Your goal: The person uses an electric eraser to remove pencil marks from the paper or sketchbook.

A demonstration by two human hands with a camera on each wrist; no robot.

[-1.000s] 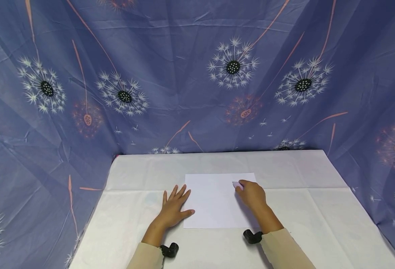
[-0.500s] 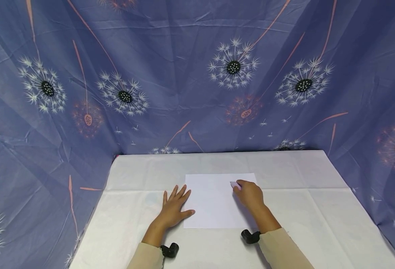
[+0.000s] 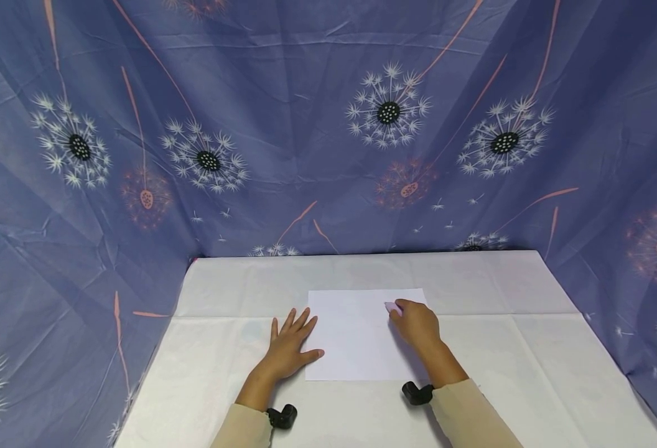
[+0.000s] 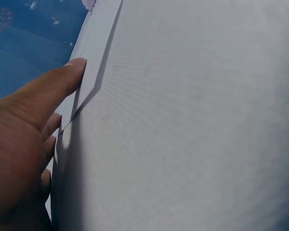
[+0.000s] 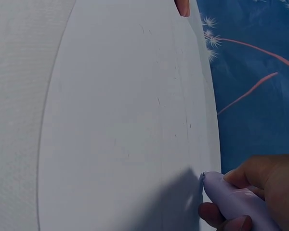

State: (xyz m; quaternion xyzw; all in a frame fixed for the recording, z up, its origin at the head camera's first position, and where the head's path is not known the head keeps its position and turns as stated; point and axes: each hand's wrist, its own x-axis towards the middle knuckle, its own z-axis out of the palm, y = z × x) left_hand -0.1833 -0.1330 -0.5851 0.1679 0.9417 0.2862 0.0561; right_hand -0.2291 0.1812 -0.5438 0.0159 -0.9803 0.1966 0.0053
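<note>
A white sheet of paper (image 3: 356,339) lies flat on the table. My left hand (image 3: 288,350) has its fingers spread beside the sheet's left edge, with the thumb and some fingertips over the paper. Toward the upper right of the sheet, my right hand (image 3: 418,323) pinches a stubby lilac pen-shaped tool (image 5: 236,202) between thumb and fingers. Its narrow tip points left, close over the paper; the kind of tool does not show. The palm hides the rest of it. Faint short dark marks (image 5: 158,101) show on the paper in the right wrist view.
A white cloth (image 3: 239,286) with fold creases covers the table. Behind and at both sides hangs a blue curtain (image 3: 284,124) with dandelion prints. Black wrist-worn devices (image 3: 282,417) sit by both beige sleeves (image 3: 474,414).
My right hand with the lilac tool slid a little left over the paper, then slightly back right. The left hand and the sheet have stayed in place.
</note>
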